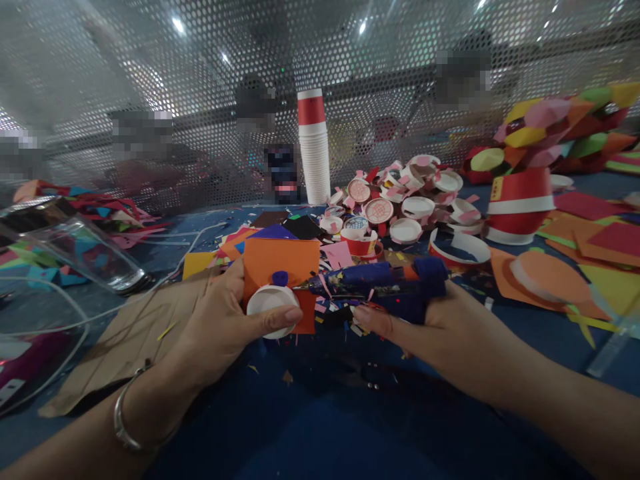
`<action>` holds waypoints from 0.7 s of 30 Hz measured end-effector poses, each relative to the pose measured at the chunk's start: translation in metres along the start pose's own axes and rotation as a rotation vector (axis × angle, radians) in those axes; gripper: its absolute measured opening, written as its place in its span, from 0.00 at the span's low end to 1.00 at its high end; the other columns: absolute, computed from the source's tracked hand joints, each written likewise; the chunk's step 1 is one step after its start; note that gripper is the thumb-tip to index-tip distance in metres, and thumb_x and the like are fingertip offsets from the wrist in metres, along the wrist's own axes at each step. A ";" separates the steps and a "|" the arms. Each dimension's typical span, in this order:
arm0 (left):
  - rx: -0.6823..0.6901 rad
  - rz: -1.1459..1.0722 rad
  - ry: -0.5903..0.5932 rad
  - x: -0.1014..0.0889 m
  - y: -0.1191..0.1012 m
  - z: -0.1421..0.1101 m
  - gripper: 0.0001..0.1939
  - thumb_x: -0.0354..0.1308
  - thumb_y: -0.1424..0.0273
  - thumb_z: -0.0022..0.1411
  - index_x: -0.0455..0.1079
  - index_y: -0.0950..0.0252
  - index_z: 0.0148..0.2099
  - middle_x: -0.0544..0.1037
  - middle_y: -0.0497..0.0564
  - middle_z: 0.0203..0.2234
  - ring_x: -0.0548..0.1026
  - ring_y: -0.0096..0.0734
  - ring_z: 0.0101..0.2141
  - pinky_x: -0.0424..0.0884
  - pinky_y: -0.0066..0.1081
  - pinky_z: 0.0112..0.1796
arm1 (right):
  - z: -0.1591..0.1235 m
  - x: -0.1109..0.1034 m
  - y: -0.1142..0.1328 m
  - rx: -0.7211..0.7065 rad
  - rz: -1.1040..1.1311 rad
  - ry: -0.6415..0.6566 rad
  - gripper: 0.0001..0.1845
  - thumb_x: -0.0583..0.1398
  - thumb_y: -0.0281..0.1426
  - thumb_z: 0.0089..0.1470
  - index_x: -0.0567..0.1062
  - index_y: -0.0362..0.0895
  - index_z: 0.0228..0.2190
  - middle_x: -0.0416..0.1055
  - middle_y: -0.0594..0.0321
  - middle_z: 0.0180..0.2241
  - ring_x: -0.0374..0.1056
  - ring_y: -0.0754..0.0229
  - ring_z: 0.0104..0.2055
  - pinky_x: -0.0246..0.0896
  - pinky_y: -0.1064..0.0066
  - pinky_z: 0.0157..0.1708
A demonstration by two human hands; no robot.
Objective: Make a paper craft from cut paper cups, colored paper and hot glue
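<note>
My left hand is closed on an orange sheet of paper and a round white paper cup bottom, with the thumb lying across the white disc. A small dark blue paper piece shows just above the disc, against the orange. My right hand grips a blue hot glue gun whose nozzle points left. The nozzle tip is close to the blue piece and the disc's upper right edge; whether it touches cannot be made out.
A tall stack of paper cups stands at the back, beside a heap of cut cup bottoms. Red-and-white cups stand right. Brown cardboard, a clear container and white cables lie left. Paper scraps litter the blue table.
</note>
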State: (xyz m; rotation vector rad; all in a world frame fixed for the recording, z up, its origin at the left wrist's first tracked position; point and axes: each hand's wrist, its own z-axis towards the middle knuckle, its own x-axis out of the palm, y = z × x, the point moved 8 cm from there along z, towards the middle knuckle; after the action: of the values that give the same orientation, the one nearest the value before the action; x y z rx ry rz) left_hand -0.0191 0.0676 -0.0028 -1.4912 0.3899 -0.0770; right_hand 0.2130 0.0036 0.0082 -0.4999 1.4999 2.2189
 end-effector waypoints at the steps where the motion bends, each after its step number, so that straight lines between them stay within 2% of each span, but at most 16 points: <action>1: 0.020 0.034 0.001 0.001 -0.003 0.000 0.31 0.81 0.66 0.46 0.75 0.61 0.51 0.84 0.51 0.41 0.81 0.37 0.36 0.76 0.28 0.34 | 0.000 0.000 0.000 0.000 0.000 0.005 0.15 0.63 0.47 0.62 0.82 0.55 0.28 0.77 0.64 0.22 0.79 0.49 0.37 0.76 0.60 0.37; 4: 0.038 0.032 0.008 0.005 -0.007 0.000 0.32 0.80 0.63 0.47 0.73 0.60 0.52 0.84 0.51 0.42 0.81 0.39 0.37 0.76 0.28 0.34 | 0.000 0.000 0.002 -0.006 0.005 0.008 0.15 0.63 0.47 0.62 0.82 0.54 0.28 0.78 0.65 0.23 0.79 0.50 0.36 0.76 0.61 0.38; 9: 0.043 0.073 -0.018 0.003 -0.009 0.000 0.31 0.80 0.63 0.47 0.73 0.60 0.51 0.84 0.51 0.41 0.81 0.38 0.36 0.76 0.28 0.34 | 0.001 0.000 0.004 -0.002 0.010 0.014 0.16 0.63 0.44 0.61 0.79 0.54 0.24 0.74 0.66 0.19 0.79 0.50 0.36 0.77 0.61 0.38; 13: 0.044 0.042 0.022 0.008 -0.011 0.000 0.32 0.80 0.64 0.48 0.73 0.59 0.54 0.85 0.52 0.44 0.83 0.41 0.38 0.77 0.29 0.34 | 0.002 0.000 0.005 0.016 0.020 0.027 0.14 0.63 0.44 0.61 0.81 0.53 0.27 0.80 0.64 0.27 0.79 0.51 0.37 0.78 0.62 0.40; 17: 0.048 0.044 0.000 0.009 -0.015 -0.002 0.34 0.80 0.65 0.47 0.73 0.59 0.55 0.85 0.52 0.44 0.83 0.45 0.40 0.79 0.32 0.36 | 0.002 0.000 0.003 0.037 0.043 0.048 0.13 0.63 0.44 0.61 0.82 0.53 0.29 0.83 0.63 0.34 0.80 0.50 0.42 0.78 0.60 0.44; 21: 0.048 0.054 -0.024 0.008 -0.015 -0.002 0.36 0.81 0.64 0.45 0.73 0.58 0.56 0.85 0.52 0.44 0.83 0.49 0.42 0.80 0.36 0.39 | 0.002 0.001 0.004 0.035 0.018 0.073 0.13 0.62 0.45 0.62 0.85 0.55 0.39 0.84 0.63 0.41 0.80 0.49 0.43 0.78 0.57 0.48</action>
State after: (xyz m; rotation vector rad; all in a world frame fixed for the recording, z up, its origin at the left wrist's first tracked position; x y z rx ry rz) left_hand -0.0096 0.0620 0.0106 -1.4327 0.4065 -0.0256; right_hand 0.2100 0.0044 0.0112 -0.5635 1.5833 2.2059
